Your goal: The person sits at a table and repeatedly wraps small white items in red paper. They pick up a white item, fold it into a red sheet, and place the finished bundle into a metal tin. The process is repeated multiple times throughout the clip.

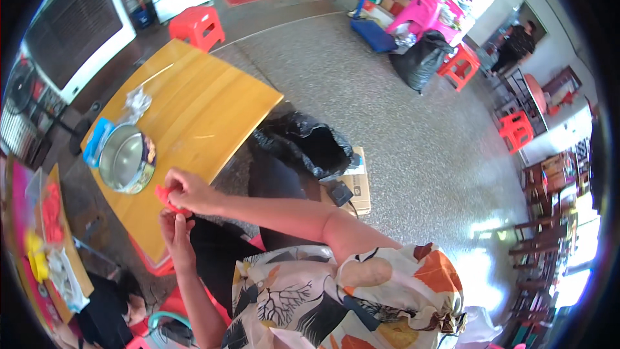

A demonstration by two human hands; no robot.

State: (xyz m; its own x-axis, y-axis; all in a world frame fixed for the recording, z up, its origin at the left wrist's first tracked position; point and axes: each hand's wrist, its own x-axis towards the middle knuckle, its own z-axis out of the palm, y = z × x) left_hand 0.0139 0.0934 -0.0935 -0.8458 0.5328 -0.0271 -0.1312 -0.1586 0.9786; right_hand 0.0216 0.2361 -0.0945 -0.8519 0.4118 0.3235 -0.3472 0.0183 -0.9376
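Observation:
A small, soft-looking red piece [164, 198] is pinched in the fingers of my right hand [196, 195], just above the near part of the wooden table [213, 106]. Right below it is my left hand [180, 238], its thumb and fingertips closed at the piece's lower end. What exactly the red piece is cannot be made out. Close to my hands stands an open round metal tin [147, 169] with a patterned outside. A blue packet [97, 142] leans beside the tin. Crumpled clear plastic [136, 102] and a thin pale stick [157, 76] lie farther back.
Right of the table is an open black bin bag [294, 130] by a cardboard box [363, 184]. A red stool [197, 28] stands beyond the table. At far left, a side table holds red pieces [51, 213] and yellow ones [35, 255]. Another person [516, 45] stands far right.

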